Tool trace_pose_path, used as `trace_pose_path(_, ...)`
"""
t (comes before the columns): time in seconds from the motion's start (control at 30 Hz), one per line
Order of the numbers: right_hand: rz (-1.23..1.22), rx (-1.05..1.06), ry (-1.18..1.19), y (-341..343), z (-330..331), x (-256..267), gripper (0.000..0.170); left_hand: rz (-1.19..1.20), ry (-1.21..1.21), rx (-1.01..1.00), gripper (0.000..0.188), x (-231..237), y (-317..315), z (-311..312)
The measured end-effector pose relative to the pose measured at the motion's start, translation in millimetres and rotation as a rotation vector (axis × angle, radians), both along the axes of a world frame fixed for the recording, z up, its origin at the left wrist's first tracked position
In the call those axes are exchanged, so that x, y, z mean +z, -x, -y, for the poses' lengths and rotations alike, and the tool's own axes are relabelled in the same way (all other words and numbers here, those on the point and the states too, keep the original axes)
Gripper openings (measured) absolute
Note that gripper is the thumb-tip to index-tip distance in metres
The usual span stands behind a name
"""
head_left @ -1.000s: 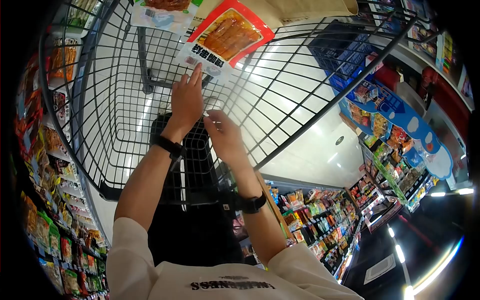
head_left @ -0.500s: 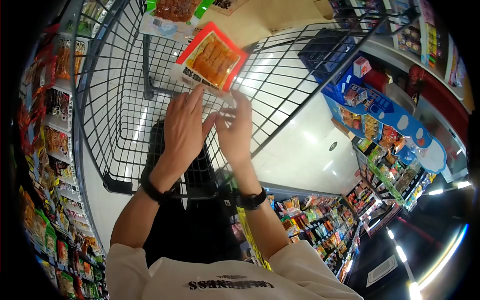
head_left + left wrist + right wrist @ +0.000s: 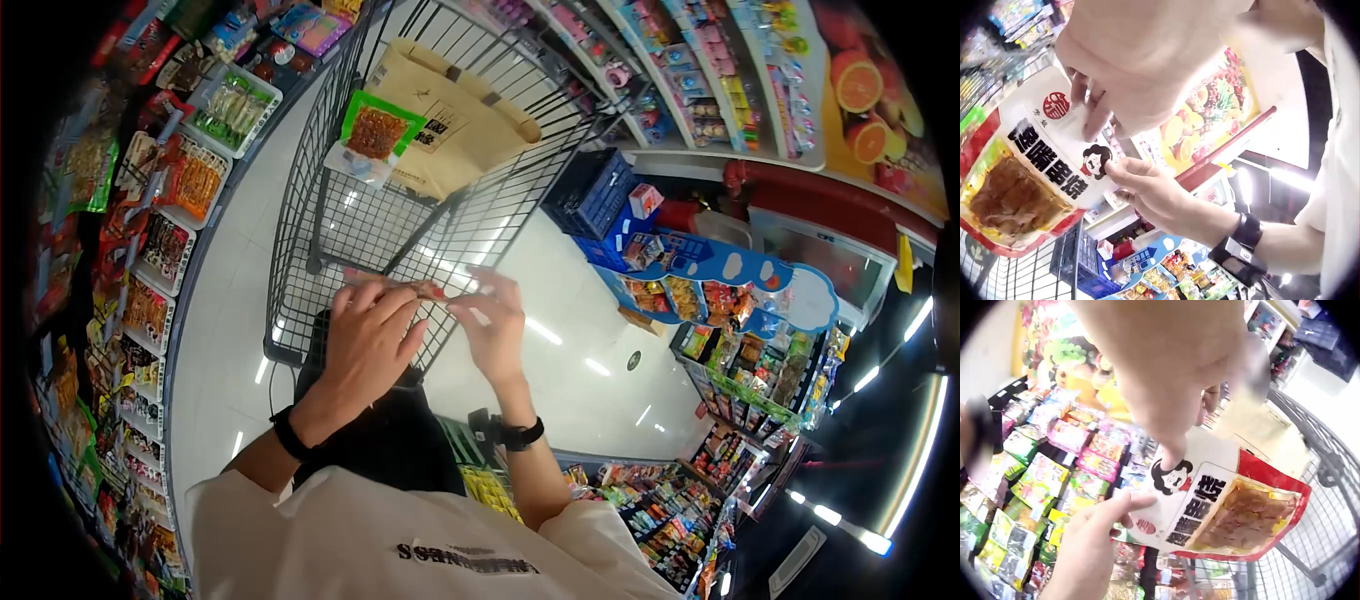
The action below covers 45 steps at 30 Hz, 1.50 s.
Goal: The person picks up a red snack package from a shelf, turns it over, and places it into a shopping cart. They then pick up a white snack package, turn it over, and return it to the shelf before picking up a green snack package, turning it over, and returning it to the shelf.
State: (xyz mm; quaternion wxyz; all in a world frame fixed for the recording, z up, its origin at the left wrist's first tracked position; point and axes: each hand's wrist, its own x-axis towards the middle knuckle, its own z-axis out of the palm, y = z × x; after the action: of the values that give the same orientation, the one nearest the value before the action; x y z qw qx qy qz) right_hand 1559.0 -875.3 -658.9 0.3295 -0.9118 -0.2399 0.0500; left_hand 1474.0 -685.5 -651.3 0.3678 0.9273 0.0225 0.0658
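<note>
Both hands grip the white top edge of a red-bordered snack packet [image 3: 1019, 200], one at each corner. In the head view the packet [image 3: 420, 288] is seen nearly edge-on. My left hand [image 3: 365, 345] holds its left end, fingers curled over it; my right hand [image 3: 495, 325] pinches the right end between thumb and fingers. The right wrist view shows the packet [image 3: 1244, 515] with brown food behind its clear window. A second packet with a green border [image 3: 378, 135] lies in the cart beside a brown paper bag [image 3: 450, 135].
The wire shopping cart [image 3: 365, 215] stands in front of me. Shelves of packaged snacks [image 3: 150, 300] line the left. Blue crates [image 3: 595, 195] and a blue cloud-shaped display [image 3: 720, 265] stand to the right, with more shelves [image 3: 680, 500] behind.
The red-bordered packet has come nearer my body and turned edge-on. My right hand has taken hold of its corner, and the view now shows more of the cart and shelves.
</note>
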Motion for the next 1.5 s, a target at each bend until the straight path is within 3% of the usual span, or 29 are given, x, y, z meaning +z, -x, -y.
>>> trace_pose_path(0.03,0.047,0.082,0.040,-2.1,1.1,23.7,0.013,0.014,0.059,0.018,0.021,13.9,9.7,-0.8)
trace_pose_path(0.13,-0.056,0.141,-0.169,3.4,-1.8,89.4,0.011,0.187,-0.054,0.054,0.018,69.8,33.2,-0.9)
trace_pose_path(0.27,0.061,0.121,-0.277,29.0,10.5,159.6,0.009,0.473,0.035,0.162,0.036,108.6,57.9,0.6)
trace_pose_path(0.3,0.137,0.145,-0.313,35.9,15.5,172.5,0.011,0.513,0.215,0.185,0.051,108.2,65.1,3.2)
trace_pose_path(0.4,0.217,0.181,-0.436,66.3,37.7,208.5,0.013,0.591,0.655,0.390,0.061,117.6,87.4,29.7)
trace_pose_path(0.47,0.292,0.196,-0.571,89.7,51.9,225.6,0.009,0.456,0.787,0.312,0.051,140.2,112.4,39.1)
trace_pose_path(0.53,0.295,0.209,-0.762,113.4,67.7,237.7,0.006,0.348,0.712,0.201,0.046,141.4,138.0,40.7)
trace_pose_path(0.57,0.223,0.150,-0.847,129.4,74.9,244.1,0.005,0.309,0.802,0.185,0.033,147.6,152.0,48.1)
trace_pose_path(0.63,0.169,0.099,-0.988,148.8,81.9,250.8,0.005,0.190,0.866,0.050,0.027,152.3,181.8,53.7)
trace_pose_path(0.67,0.075,-0.047,-0.964,162.4,86.0,256.2,0.006,0.132,0.900,-0.017,0.024,155.9,195.4,56.1)
trace_pose_path(0.73,-0.134,-0.134,-1.025,168.8,94.3,248.8,0.009,0.081,1.000,0.051,0.022,174.0,221.4,69.6)
trace_pose_path(0.8,-0.264,-0.094,-1.184,174.4,88.5,242.8,0.013,0.068,1.022,0.082,0.022,185.4,246.1,77.3)
trace_pose_path(0.83,-0.327,-0.096,-1.197,178.5,85.7,241.5,0.014,0.064,0.939,0.070,0.021,187.6,258.3,73.5)
trace_pose_path(0.97,-0.541,-0.028,-1.229,201.9,49.1,251.4,0.020,0.142,0.829,0.349,0.015,198.5,303.2,70.3)
trace_pose_path(1.07,-0.819,0.232,-1.186,228.2,23.2,253.6,0.024,0.341,0.831,0.511,0.016,213.4,341.7,63.4)
trace_pose_path(1.13,-0.888,0.356,-0.992,256.4,1.4,256.9,0.025,0.515,0.929,0.638,0.017,226.2,371.8,59.1)
trace_pose_path(1.37,-0.964,0.739,-0.700,398.8,-101.5,258.5,0.027,0.677,0.981,1.012,0.020,233.3,528.6,29.2)
trace_pose_path(1.5,-1.019,0.894,-0.578,488.9,-144.5,256.8,0.026,0.766,0.866,1.138,0.023,239.3,627.6,21.9)
